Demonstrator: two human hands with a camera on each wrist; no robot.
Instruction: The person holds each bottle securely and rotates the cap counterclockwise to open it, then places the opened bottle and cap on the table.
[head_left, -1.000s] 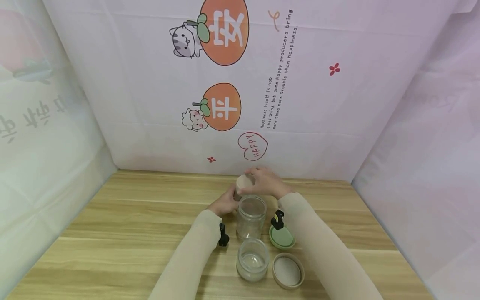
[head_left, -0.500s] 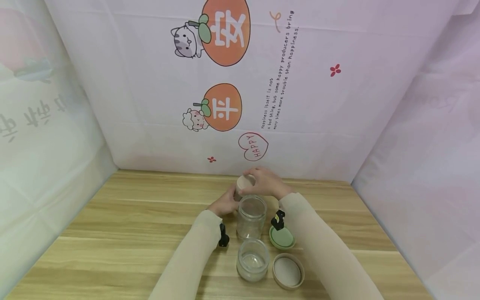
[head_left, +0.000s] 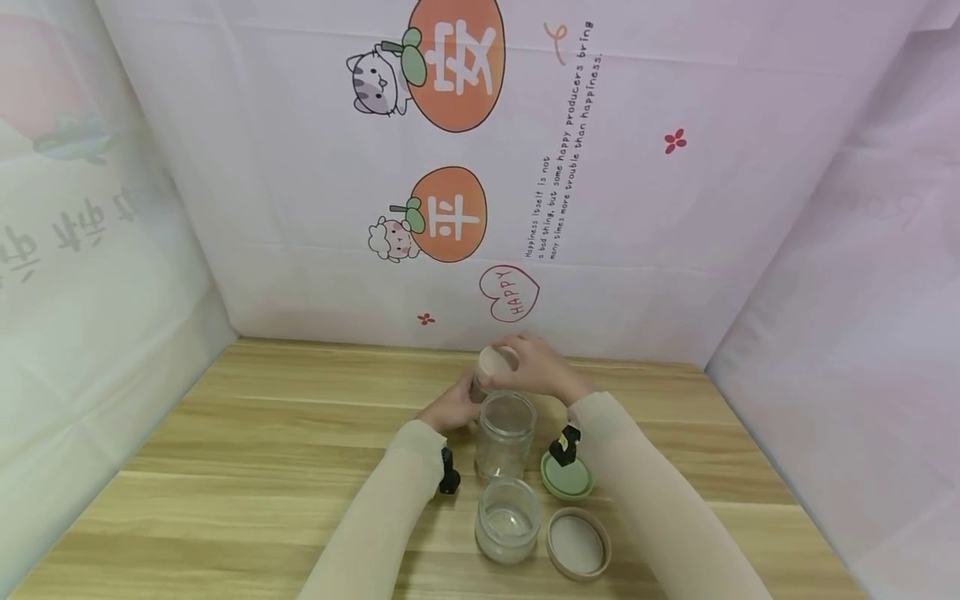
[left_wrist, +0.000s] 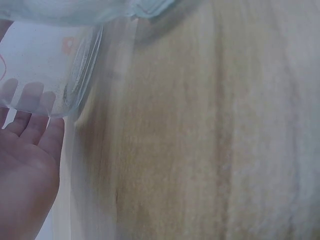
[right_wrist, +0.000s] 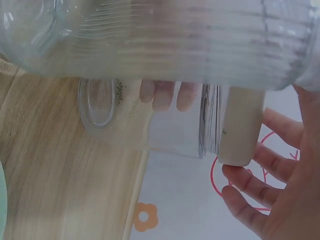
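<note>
At the back of the table, a small glass jar (right_wrist: 172, 132) stands upright under a beige lid (right_wrist: 244, 125). My left hand (head_left: 452, 407) holds the jar's body from the left; in the left wrist view its fingers (left_wrist: 47, 137) curve round the glass. From above, my right hand (head_left: 536, 367) grips the lid's edge between thumb and fingers. Some dark specks show near the jar's bottom in the right wrist view. A taller open glass jar (head_left: 504, 437) stands just in front and partly hides the gripped one in the head view.
Nearest me stands a short open glass jar (head_left: 507, 525). Right of the jars lie a green lid (head_left: 567, 477) and a beige lid (head_left: 578, 543), the green one close under my right forearm. A printed cloth wall (head_left: 630, 308) rises right behind the hands.
The head view has shifted slightly, so everything appears a little further right. Both hands keep their places on the small jar and its lid.
</note>
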